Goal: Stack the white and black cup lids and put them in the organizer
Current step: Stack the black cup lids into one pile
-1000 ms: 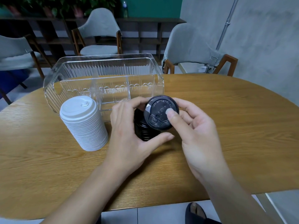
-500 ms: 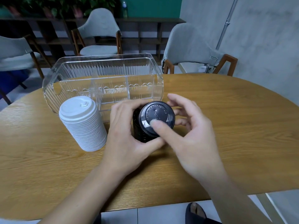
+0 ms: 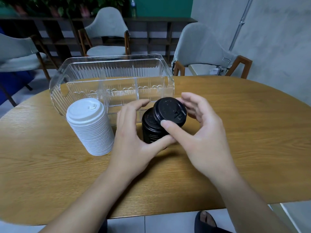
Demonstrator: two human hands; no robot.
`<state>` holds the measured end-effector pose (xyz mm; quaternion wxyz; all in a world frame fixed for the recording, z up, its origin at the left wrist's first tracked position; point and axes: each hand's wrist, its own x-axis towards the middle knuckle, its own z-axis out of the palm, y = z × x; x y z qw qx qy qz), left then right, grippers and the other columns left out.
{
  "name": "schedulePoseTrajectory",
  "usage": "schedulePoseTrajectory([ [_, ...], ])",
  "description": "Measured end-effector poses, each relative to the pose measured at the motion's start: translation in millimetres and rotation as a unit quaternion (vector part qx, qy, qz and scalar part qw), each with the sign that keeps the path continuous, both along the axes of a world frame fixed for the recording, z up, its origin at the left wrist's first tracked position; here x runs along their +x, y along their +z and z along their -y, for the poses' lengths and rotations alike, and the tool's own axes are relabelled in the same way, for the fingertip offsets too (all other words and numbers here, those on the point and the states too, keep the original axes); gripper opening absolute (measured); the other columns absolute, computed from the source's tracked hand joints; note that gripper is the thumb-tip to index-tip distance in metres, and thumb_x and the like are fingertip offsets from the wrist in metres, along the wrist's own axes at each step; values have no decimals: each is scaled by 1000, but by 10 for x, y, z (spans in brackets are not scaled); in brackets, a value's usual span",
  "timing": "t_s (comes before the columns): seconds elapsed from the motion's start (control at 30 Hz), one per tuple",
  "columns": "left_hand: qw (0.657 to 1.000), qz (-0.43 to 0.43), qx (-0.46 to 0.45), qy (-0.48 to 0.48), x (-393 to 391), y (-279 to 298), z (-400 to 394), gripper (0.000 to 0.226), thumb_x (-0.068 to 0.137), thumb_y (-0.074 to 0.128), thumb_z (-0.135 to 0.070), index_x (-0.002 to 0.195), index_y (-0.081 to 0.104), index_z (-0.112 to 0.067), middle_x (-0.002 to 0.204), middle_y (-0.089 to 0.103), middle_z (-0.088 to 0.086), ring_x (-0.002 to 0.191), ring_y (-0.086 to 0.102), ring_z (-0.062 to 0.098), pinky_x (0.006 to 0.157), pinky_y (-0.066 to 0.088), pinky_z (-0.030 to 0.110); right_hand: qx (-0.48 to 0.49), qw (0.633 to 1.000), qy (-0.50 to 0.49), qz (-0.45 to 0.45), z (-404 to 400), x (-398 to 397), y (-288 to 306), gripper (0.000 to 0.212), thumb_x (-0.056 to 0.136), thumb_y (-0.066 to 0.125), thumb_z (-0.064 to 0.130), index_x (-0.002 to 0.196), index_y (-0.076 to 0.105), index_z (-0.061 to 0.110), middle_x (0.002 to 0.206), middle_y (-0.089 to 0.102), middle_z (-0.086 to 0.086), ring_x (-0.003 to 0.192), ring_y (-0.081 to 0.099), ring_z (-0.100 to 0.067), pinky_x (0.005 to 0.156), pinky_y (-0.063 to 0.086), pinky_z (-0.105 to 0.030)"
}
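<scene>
A single black lid [image 3: 170,111], tilted, is pinched in my right hand [image 3: 198,132] just above the black lid stack [image 3: 151,130] my left hand [image 3: 133,137] curls around; white lid stack [image 3: 90,127] left, clear organizer [image 3: 111,78] beyond my fingertips.

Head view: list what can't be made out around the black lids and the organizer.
- Black lid stack: its base and left side are hidden behind the left hand, so its lid count can't be told.
- Loose black lid in the right hand: embossed rim text too small to read.
- Clear organizer: near-right floor hidden by both hands and the lids.
- White lid stack: far side unseen.
</scene>
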<state>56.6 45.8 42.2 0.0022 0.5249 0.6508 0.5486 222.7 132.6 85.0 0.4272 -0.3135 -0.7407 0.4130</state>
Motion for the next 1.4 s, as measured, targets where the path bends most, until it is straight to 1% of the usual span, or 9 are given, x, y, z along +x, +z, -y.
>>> schedulePoseTrajectory([
  [0.1,997,62,-43,-25,-36,-50,-44,99,75,94,-67,157,52,-30,153,56,-15,149,53,11,122,48,39,12,1000,10,9,-92,-20,-65,61,90,91,32,146,66,30,143,68,21,139,62,-6,119,49,-36],
  [0.23,985,138,-86,-56,-33,-73,-64,103,74,97,-59,160,47,-36,152,61,-21,141,58,-2,118,47,25,38,998,36,42,-141,-56,-106,59,92,88,31,147,68,29,144,64,22,140,59,-4,120,47,-33],
  [0.43,979,168,-94,-68,-3,-89,-77,69,81,96,-35,139,59,-31,127,74,-20,119,71,3,98,53,18,52,991,80,99,-162,-90,-129,57,97,82,26,151,66,31,150,61,27,145,50,10,123,35,-14],
  [0.57,975,174,-99,-99,-28,-79,-68,64,84,96,-25,138,62,-31,127,76,-14,118,73,10,100,55,26,52,985,117,119,-209,-61,-134,53,98,81,25,149,67,29,153,60,26,147,48,8,126,35,-19],
  [0.83,973,174,-91,-120,-46,-74,-64,66,86,97,-20,142,63,-26,131,77,-11,124,72,12,104,53,23,-5,983,170,72,-325,-12,-196,57,94,86,14,147,70,26,154,63,20,151,49,3,131,35,-39],
  [1.0,978,167,-79,-102,4,-112,-66,64,86,96,-17,141,64,-25,131,77,-14,124,72,9,105,54,24,-3,993,107,58,-203,-44,-241,61,89,91,22,145,71,33,148,66,25,144,53,9,128,39,-35],
  [1.17,979,160,-90,-93,7,-156,-65,67,86,95,-21,143,62,-27,133,75,-15,127,71,10,110,56,35,-39,994,95,47,-119,-69,-271,68,89,91,25,151,65,36,145,69,24,141,59,3,123,46,-35],
  [1.27,972,172,-111,-111,-2,-169,-50,78,87,96,-17,152,55,-27,140,72,-15,133,68,8,116,53,33,-75,990,118,4,-68,-98,-320,76,93,89,26,161,54,31,149,66,23,143,58,1,123,45,-35],
  [1.4,956,234,-115,-135,-8,-137,-52,86,96,83,-55,168,41,-33,154,65,-17,144,59,0,124,44,29,-204,968,97,-112,27,-149,-390,76,95,71,55,162,52,26,152,66,14,143,59,-1,125,45,-38],
])
